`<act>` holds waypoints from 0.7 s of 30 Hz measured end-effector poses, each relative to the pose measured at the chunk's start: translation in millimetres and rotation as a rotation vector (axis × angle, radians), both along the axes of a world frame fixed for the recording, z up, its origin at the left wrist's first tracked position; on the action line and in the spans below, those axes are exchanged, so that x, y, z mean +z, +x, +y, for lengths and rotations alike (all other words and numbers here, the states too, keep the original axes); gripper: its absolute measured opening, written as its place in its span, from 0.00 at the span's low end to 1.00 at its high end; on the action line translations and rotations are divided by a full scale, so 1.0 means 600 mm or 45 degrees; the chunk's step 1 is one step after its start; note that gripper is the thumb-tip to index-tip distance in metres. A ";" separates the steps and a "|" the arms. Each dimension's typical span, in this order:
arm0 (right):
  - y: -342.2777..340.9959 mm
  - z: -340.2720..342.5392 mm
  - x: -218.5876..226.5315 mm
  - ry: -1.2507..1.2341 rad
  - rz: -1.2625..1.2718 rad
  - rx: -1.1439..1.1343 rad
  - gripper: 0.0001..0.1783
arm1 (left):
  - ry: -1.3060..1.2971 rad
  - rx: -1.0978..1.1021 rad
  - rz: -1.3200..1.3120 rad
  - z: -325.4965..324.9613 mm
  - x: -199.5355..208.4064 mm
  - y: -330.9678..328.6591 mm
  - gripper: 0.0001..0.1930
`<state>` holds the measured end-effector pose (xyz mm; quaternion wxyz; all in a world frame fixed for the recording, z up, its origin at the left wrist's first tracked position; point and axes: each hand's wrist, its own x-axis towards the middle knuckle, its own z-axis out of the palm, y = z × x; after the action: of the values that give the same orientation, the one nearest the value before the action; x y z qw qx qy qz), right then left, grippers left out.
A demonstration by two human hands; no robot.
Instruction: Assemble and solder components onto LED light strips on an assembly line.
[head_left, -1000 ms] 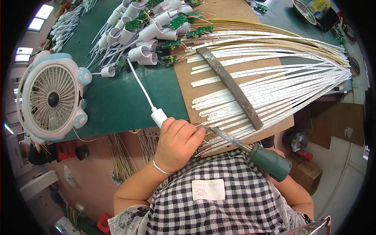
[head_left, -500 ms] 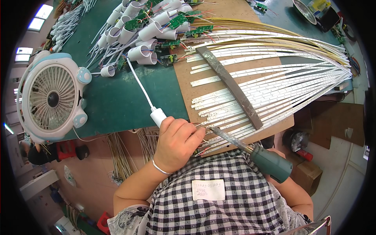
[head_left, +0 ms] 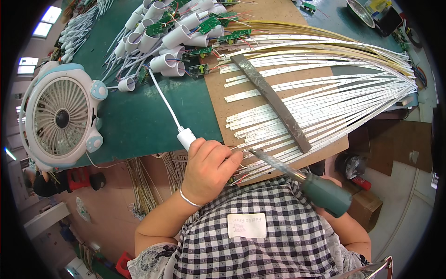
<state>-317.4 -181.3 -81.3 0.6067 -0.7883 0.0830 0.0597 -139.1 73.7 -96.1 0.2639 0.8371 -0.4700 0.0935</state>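
My left hand, a silver bangle on its wrist, is closed round a white plastic end tube with a white cable running up from it. Thin wires show by its fingertips, at the near ends of the white LED strips. From the right comes a soldering iron with a dark green handle, its tip just right of my left fingertips, over the strip ends. My right hand grips the iron and is mostly hidden behind the handle. Whether the tip touches a strip cannot be made out.
A dark flat bar lies across the strips on a brown board. Behind are piled white tubes with green circuit boards. A white and blue fan stands at left. A metal dish sits far right.
The soldering iron's handle has shifted slightly right and down, its tip a little away from my left fingers. My left hand keeps its hold, nearly still.
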 end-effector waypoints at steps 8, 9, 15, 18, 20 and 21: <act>-0.022 -0.005 -0.012 0.733 0.298 -0.299 0.18 | 0.010 0.001 -0.001 0.000 0.002 0.000 0.11; -0.023 -0.006 -0.015 0.746 0.285 -0.252 0.18 | 0.003 -0.002 -0.002 0.000 0.002 0.000 0.12; 0.029 -0.009 -0.003 -0.438 -0.403 0.388 0.19 | 0.019 0.000 0.006 0.000 0.001 0.000 0.12; 0.026 -0.007 -0.008 -0.286 -0.364 0.307 0.17 | 0.025 0.002 0.005 0.000 0.002 0.000 0.12; 0.023 0.002 -0.006 -0.110 -0.282 0.177 0.17 | 0.021 0.002 0.004 0.000 0.001 0.000 0.12; 0.022 0.004 -0.005 -0.156 -0.276 0.155 0.17 | 0.019 0.003 0.003 0.000 0.001 -0.001 0.12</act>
<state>-304.4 -179.1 -84.3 0.5581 -0.8293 -0.0277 0.0057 -139.4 73.8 -95.7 0.2579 0.8397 -0.4694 0.0894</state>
